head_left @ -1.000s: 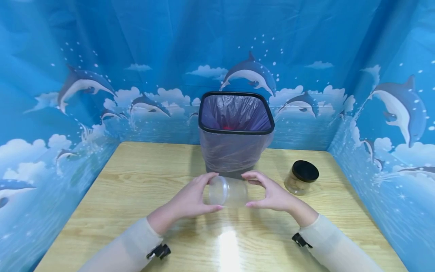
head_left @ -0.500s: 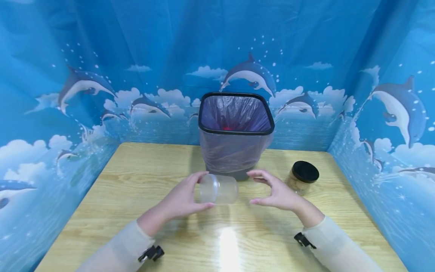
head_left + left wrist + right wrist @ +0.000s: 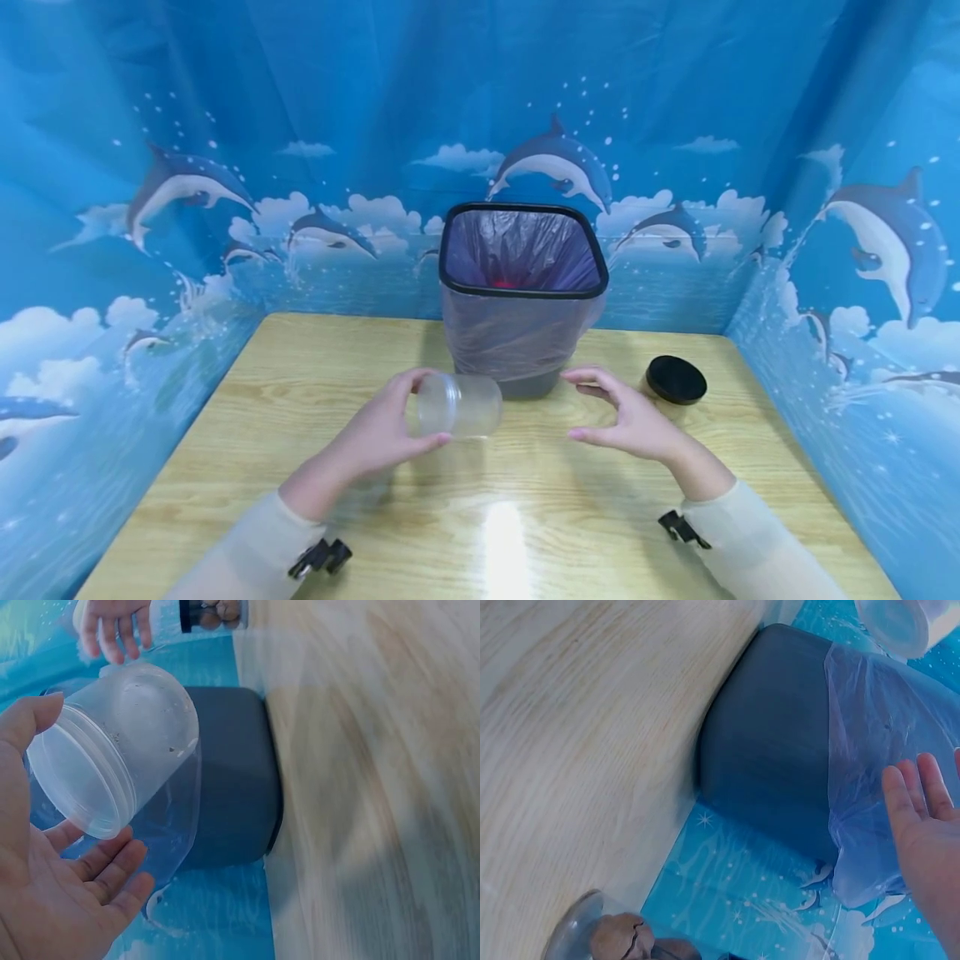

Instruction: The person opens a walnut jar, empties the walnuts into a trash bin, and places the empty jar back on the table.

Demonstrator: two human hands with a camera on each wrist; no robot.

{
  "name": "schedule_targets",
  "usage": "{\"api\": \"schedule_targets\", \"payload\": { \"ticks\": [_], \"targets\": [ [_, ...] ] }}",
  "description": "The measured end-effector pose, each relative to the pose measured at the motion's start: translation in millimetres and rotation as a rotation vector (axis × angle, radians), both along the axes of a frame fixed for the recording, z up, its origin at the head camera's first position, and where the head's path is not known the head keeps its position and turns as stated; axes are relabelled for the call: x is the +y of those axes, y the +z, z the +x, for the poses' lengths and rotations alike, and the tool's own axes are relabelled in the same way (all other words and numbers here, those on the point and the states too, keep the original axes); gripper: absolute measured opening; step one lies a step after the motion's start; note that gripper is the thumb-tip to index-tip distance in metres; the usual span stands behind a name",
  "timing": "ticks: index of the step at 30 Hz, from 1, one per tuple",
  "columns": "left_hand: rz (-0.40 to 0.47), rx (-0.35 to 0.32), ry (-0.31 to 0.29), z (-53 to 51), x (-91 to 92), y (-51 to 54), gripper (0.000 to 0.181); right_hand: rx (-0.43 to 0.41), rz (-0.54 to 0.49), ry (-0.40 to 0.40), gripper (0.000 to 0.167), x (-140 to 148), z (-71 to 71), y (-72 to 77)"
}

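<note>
My left hand (image 3: pixel 382 423) holds a clear plastic jar (image 3: pixel 468 407) on its side above the table, thumb and fingers round its rim end. In the left wrist view the jar (image 3: pixel 139 731) shows a threaded rim with no lid on it, and a few dark specks on its wall. To the right, my right hand (image 3: pixel 633 421) holds nothing; its fingers are spread in a loose curve, apart from the jar. Behind that hand stands a second jar with a black lid (image 3: pixel 676 380), its body mostly hidden. In the right wrist view, brown walnut-like pieces (image 3: pixel 619 937) show inside it.
A dark bin (image 3: pixel 528 386) lined with a thin purplish bag stands at the back middle of the wooden table (image 3: pixel 315 367); something red (image 3: pixel 504 284) lies inside. Blue dolphin-print curtains (image 3: pixel 360 100) enclose the back and both sides.
My left hand has carried the clear jar leftward, away from my right hand. The right hand has drawn back to the right and now covers most of the lidded jar's body.
</note>
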State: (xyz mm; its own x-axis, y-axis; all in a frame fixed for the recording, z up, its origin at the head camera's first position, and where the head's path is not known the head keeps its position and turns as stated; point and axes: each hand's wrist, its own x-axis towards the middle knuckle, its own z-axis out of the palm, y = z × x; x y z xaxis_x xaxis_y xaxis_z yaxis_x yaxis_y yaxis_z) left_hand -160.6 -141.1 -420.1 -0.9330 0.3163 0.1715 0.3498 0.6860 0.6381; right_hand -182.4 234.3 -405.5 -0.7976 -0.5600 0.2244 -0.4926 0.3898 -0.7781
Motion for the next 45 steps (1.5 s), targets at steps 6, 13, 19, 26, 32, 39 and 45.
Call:
{"api": "schedule_targets", "payload": {
  "ticks": [6, 13, 19, 26, 32, 39, 45],
  "targets": [
    [0.007, 0.024, 0.014, -4.7, -8.2, 3.7, 0.096, 0.058, -0.017, -0.030, 0.065, 11, -0.1, -0.8],
    [-0.004, 0.044, 0.058, -6.6, -17.4, 1.9, 0.095, 0.109, -0.061, -0.019, 0.063, 21, -1.2, 0.9],
    [-0.012, 0.054, 0.101, -8.2, -25.8, 0.8, 0.092, 0.137, -0.082, -0.049, 0.063, 28, -0.4, 5.1],
    [-0.010, 0.047, 0.134, -10.1, -32.8, 0.7, 0.094, 0.206, -0.076, -0.100, 0.067, 35, 1.9, 9.7],
    [-0.019, 0.011, 0.200, -10.3, -36.2, -0.2, 0.097, 0.177, -0.037, -0.161, 0.064, 45, 6.4, 14.5],
    [-0.036, -0.011, 0.269, -10.9, -41.1, -6.1, 0.097, 0.171, -0.028, -0.200, 0.061, 55, 7.5, 14.2],
    [-0.044, -0.013, 0.305, -11.2, -46.6, -7.6, 0.096, 0.114, -0.005, -0.255, 0.063, 63, 9.8, 10.7]
  ]
}}
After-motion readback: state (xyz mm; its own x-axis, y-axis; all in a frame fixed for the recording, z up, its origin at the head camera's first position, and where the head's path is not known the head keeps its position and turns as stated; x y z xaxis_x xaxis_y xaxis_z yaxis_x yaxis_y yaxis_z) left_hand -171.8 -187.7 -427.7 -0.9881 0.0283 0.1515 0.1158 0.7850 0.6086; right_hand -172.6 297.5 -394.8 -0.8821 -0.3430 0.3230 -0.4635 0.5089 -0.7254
